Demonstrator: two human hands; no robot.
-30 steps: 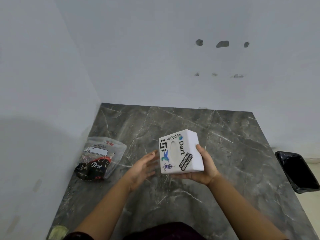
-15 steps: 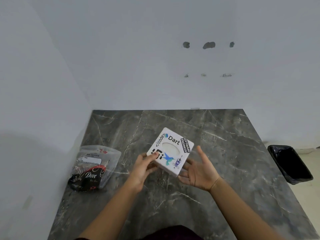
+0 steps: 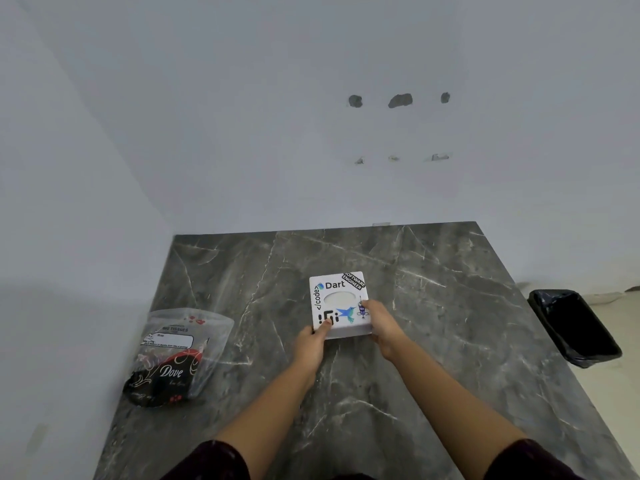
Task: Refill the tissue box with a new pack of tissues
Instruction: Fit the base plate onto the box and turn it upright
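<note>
While arms reach forward, both hands (image 3: 346,332) grip tissue box (image 3: 339,299).

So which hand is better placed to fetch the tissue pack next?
Left. The pack lies on the counter to the left of the box, on the left hand's side. The right hand would have to cross over the box.

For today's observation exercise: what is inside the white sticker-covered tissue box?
Through the oval opening of the tissue box only a pale, flat surface shows; whether that is tissue cannot be told. The walls hide the rest.
</note>
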